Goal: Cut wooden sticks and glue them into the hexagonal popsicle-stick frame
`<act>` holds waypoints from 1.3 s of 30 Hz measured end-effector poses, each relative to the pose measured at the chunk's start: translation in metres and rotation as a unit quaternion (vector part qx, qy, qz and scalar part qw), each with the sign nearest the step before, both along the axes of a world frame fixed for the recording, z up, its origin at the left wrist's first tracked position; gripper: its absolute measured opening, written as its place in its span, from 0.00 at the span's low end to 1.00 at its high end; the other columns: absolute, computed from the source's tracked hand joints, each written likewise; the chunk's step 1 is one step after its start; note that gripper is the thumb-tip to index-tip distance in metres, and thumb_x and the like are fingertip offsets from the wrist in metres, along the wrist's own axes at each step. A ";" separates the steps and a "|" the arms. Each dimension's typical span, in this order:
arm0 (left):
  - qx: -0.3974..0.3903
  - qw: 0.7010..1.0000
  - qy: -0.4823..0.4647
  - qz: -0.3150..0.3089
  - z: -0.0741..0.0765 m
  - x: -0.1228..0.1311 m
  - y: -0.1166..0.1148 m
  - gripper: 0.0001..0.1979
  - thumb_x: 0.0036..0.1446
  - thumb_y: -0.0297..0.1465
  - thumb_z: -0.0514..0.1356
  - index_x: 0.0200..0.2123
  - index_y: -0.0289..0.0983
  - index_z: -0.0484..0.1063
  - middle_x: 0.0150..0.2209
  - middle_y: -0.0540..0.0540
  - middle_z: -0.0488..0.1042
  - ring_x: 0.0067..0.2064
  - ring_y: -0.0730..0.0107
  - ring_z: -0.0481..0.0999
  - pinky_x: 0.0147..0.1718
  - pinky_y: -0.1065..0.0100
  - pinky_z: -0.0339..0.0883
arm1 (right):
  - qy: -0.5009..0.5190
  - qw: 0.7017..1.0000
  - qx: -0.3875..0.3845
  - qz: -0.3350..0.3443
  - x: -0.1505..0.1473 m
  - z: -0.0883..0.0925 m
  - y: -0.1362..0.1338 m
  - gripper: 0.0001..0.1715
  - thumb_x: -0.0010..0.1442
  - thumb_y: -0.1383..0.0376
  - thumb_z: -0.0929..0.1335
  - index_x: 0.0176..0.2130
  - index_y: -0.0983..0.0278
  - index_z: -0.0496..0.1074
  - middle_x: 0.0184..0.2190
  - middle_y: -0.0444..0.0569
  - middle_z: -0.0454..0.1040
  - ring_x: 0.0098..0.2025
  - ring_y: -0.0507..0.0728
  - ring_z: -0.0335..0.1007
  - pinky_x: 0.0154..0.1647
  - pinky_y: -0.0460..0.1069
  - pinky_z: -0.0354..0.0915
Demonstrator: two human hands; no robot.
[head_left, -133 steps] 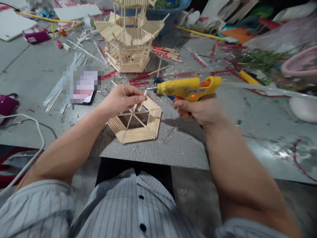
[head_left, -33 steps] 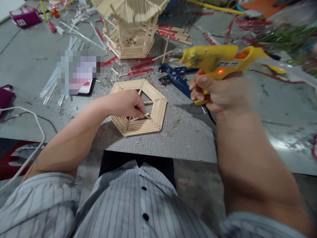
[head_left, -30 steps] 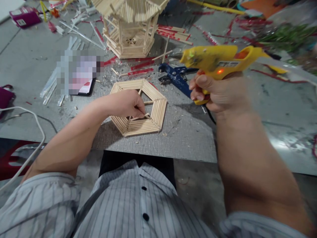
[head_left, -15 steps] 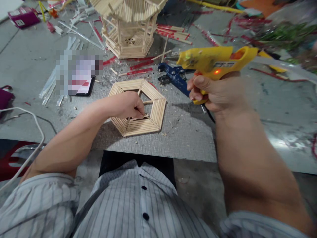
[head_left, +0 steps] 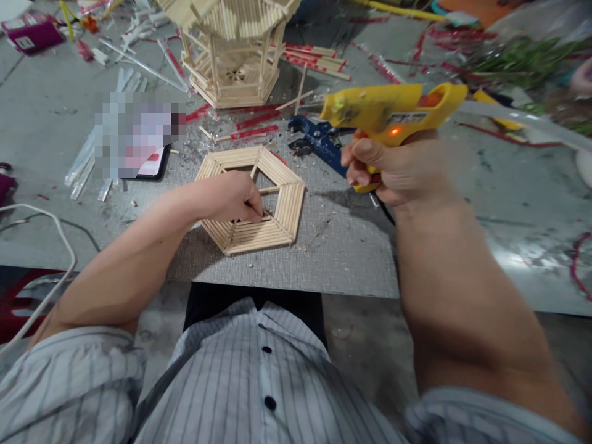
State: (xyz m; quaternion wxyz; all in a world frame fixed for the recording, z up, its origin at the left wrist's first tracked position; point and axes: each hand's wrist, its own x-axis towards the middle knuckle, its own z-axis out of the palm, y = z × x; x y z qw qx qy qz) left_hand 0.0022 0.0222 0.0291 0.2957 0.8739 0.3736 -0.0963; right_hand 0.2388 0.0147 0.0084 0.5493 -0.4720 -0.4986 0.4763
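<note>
A flat hexagonal frame of thin wooden sticks [head_left: 263, 236] lies near the table's front edge, with spokes crossing its open middle. Over its left side reaches my left hand [head_left: 238, 197], fingers pinched at a short wooden stick [head_left: 267, 215] along the inner edge of the front side; the hand hides most of that stick. My right hand [head_left: 393, 163] is wrapped round the handle of a yellow glue gun [head_left: 374, 111], held above the table to the right of the frame. Its nozzle points left and an orange light glows on its side.
Behind the frame stands a wooden stick pavilion model [head_left: 235, 61]. Blue pliers [head_left: 319, 139] lie below the glue gun's nozzle. A phone [head_left: 148, 148] and clear glue sticks [head_left: 86, 160] are at left. Red-wrapped sticks [head_left: 319, 58] and scraps are scattered behind; a white cable [head_left: 65, 240] hangs at left.
The whole view has shifted slightly, so things sit a little further left. My left hand stays pinched at the frame's inner edge, and the glue gun stays raised in my right hand.
</note>
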 end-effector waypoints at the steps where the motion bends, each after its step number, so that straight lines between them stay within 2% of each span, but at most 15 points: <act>1: -0.001 1.000 0.003 0.000 0.001 0.000 0.000 0.10 0.51 0.31 0.59 0.32 0.38 0.81 0.30 0.52 0.79 0.31 0.77 0.72 0.34 0.76 0.57 | 0.000 1.000 0.000 0.000 0.000 0.000 0.000 0.31 0.21 0.50 0.81 0.22 0.61 0.69 0.17 0.40 0.71 0.12 0.46 0.56 0.09 0.46 0.51; 26: -0.010 1.000 0.005 0.025 -0.001 0.000 0.001 0.10 0.50 0.31 0.60 0.33 0.39 0.81 0.31 0.53 0.79 0.33 0.75 0.74 0.36 0.75 0.60 | -0.006 1.000 0.015 0.010 0.000 -0.001 0.000 0.29 0.25 0.50 0.81 0.22 0.62 0.69 0.18 0.41 0.70 0.13 0.46 0.57 0.11 0.46 0.50; 39: -0.028 0.999 -0.012 0.041 -0.001 0.000 0.001 0.09 0.49 0.30 0.61 0.32 0.38 0.81 0.32 0.52 0.80 0.34 0.74 0.75 0.36 0.75 0.61 | 0.007 1.000 0.001 0.008 0.001 -0.001 0.000 0.29 0.22 0.52 0.81 0.22 0.61 0.70 0.17 0.42 0.71 0.12 0.47 0.57 0.10 0.46 0.49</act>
